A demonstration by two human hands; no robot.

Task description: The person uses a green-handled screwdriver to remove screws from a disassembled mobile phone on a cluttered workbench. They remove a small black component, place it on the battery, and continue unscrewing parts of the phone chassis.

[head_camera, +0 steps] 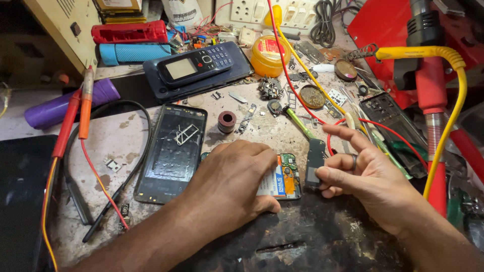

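Head view: my left hand [229, 184] pins the opened phone [285, 176] flat; my right hand [360, 174] pinches a small black part [315, 163], next needing careful alignment

Even, bright light fell from above on the bench [126, 136], shadows stayed soft under both hands, focus was sharp centrally, and wide-angle distortion bent the edges.

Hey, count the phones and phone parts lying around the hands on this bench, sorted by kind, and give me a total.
Opened phone under the left hand, with orange-and-white battery: 1
Empty black phone frame: 1
Keypad phone, resting on a dark slab: 1
Small black part pinched in the right hand, part at: 1
Bare phone shell on the right: 1
Total: 5
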